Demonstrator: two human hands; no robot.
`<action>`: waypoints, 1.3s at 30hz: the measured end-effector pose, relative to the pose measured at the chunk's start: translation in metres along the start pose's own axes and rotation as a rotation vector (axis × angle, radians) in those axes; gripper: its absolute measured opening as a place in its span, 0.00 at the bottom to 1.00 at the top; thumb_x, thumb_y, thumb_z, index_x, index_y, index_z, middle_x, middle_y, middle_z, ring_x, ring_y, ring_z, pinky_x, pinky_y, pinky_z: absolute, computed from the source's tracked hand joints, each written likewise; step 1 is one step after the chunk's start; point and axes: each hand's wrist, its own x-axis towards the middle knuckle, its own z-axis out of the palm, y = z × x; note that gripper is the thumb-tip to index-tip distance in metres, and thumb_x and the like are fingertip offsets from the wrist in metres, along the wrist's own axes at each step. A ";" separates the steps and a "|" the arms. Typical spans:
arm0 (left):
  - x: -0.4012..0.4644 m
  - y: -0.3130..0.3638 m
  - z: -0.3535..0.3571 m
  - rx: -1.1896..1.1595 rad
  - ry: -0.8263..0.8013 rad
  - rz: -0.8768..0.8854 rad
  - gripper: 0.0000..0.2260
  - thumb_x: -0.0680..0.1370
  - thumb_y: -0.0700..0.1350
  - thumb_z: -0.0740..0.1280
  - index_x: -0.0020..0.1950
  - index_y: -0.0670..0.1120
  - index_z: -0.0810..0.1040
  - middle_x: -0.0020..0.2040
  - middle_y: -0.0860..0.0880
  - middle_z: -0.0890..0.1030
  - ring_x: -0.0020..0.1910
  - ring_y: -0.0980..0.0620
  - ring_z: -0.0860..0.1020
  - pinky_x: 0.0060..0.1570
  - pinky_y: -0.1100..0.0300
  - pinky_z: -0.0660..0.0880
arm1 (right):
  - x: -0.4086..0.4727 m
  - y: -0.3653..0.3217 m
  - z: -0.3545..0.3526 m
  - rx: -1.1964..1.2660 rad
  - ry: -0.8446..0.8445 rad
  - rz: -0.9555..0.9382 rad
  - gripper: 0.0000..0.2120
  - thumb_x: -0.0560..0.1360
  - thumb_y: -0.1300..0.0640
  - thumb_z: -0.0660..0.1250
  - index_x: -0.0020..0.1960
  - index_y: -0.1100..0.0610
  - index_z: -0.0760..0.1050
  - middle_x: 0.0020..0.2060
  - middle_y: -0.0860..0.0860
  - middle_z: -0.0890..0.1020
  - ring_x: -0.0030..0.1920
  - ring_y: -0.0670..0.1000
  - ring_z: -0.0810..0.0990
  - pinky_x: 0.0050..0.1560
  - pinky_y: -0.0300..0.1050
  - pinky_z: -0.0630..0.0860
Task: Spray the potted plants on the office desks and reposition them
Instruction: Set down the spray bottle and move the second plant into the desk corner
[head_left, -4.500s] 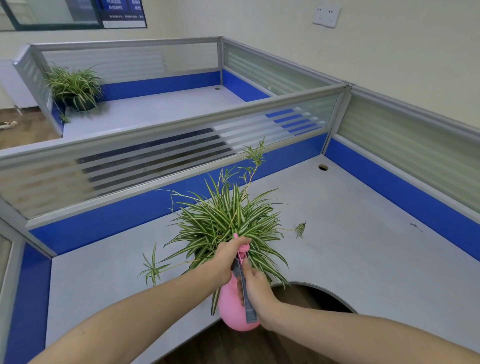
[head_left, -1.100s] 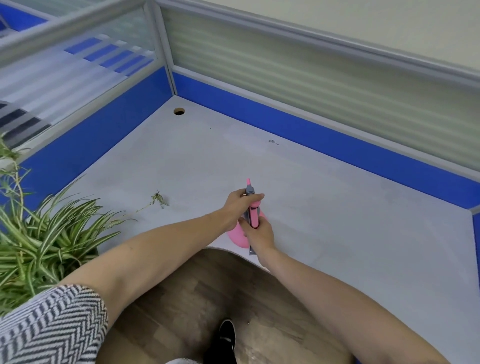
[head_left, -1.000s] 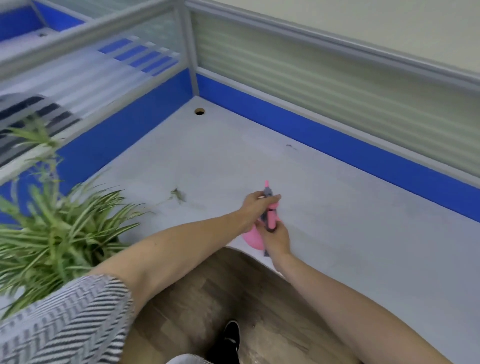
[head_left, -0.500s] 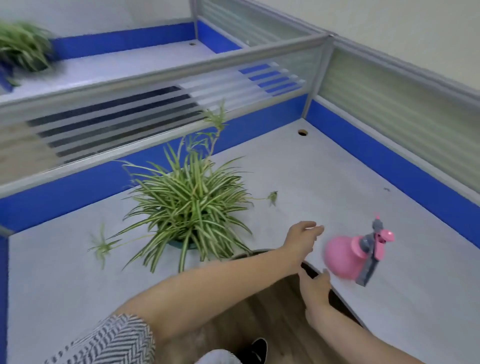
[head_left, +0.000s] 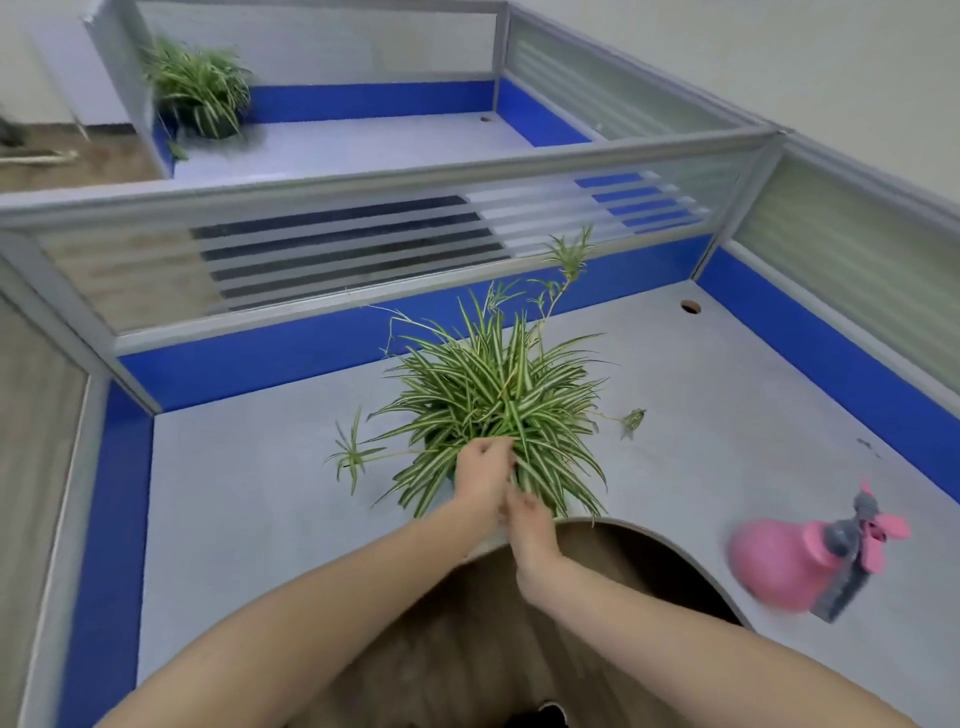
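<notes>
At the tabletop (head_left: 249, 488) edge, we reach both hands into the spider plant (head_left: 498, 400); left hand (head_left: 483, 475) and right hand (head_left: 530, 525) fingers sit among its leaves, grip unclear. Right of them lies the pink spray bottle (head_left: 779, 564), released.

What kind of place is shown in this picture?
Most likely an open-plan office: grey desks divided by low blue-and-frosted partitions, with a cable hole in the desktop.

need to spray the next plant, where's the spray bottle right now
In the head view the pink spray bottle stands on the desk at the right, beside the curved cutout, right of the plant and out of both hands.
</notes>
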 end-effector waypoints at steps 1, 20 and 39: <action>0.005 0.000 -0.007 -0.011 0.015 -0.026 0.09 0.79 0.47 0.65 0.41 0.44 0.74 0.39 0.44 0.73 0.38 0.47 0.71 0.42 0.52 0.69 | 0.006 -0.005 0.005 0.036 0.005 0.024 0.14 0.84 0.52 0.60 0.53 0.61 0.78 0.47 0.54 0.80 0.47 0.53 0.77 0.48 0.48 0.72; 0.083 0.011 -0.011 -0.153 0.070 -0.339 0.49 0.68 0.70 0.71 0.81 0.49 0.56 0.82 0.45 0.57 0.79 0.36 0.57 0.72 0.31 0.60 | 0.102 -0.057 -0.002 0.136 -0.183 0.313 0.67 0.53 0.20 0.71 0.82 0.53 0.55 0.82 0.53 0.59 0.81 0.59 0.57 0.78 0.65 0.55; 0.109 -0.003 -0.008 -0.202 0.233 -0.310 0.60 0.63 0.70 0.75 0.83 0.47 0.48 0.82 0.45 0.56 0.80 0.37 0.56 0.72 0.27 0.56 | 0.159 -0.074 -0.022 0.020 -0.250 0.239 0.78 0.34 0.21 0.76 0.78 0.54 0.65 0.76 0.55 0.71 0.76 0.62 0.68 0.74 0.72 0.61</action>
